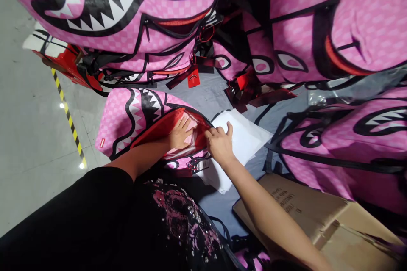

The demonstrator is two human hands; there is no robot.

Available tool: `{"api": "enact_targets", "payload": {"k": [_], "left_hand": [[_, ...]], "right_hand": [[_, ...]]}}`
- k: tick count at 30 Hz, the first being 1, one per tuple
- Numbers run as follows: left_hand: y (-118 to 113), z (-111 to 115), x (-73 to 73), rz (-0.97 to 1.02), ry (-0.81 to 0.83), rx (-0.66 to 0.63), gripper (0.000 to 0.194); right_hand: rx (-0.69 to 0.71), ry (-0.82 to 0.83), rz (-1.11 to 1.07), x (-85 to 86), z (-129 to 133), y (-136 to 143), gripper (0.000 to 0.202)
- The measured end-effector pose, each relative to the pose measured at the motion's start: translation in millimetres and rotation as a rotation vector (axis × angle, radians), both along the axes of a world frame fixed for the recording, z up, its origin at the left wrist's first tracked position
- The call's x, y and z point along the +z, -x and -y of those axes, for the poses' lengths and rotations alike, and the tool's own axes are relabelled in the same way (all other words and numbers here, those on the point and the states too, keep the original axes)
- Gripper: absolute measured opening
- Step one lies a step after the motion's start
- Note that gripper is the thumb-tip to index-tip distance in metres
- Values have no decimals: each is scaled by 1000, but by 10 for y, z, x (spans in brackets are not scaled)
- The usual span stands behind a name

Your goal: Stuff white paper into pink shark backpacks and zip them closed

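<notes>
A pink checkered backpack (119, 112) with a black-and-white shark-mouth print lies on its side, its zipped opening spread to show a red lining (155, 129). My left hand (179, 134) reaches inside the opening, fingers spread flat on pale, crumpled material I cannot name exactly. At the right end of the opening, my right hand (220, 144) has its fingers curled on the dark zipper edge, the thumb lifted. Just beneath and beside that hand lies a stack of white sheets (246, 133).
More pink shark backpacks (178, 8) crowd the far side and the right (333, 152), with red tags (193, 77) hanging. A cardboard box (295, 203) stands at the lower right. Yellow-and-black tape (68, 116) marks the floor at left, near a red object (76, 72).
</notes>
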State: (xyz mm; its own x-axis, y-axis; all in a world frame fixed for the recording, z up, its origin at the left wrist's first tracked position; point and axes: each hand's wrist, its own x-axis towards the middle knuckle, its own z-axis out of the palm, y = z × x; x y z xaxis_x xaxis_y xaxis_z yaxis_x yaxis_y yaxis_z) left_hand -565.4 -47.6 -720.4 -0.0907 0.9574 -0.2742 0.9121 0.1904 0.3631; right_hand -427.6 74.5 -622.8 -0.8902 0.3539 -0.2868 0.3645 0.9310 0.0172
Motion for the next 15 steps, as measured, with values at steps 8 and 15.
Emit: {"api": "enact_targets", "payload": {"k": [8,15], "left_hand": [[-11,-36,-232,14,47,42,71],[3,-65,-260,37,86,23,78]], "right_hand": [[139,437,341,-26,658,254,43],[87,327,376,-57,608,318,43]]}}
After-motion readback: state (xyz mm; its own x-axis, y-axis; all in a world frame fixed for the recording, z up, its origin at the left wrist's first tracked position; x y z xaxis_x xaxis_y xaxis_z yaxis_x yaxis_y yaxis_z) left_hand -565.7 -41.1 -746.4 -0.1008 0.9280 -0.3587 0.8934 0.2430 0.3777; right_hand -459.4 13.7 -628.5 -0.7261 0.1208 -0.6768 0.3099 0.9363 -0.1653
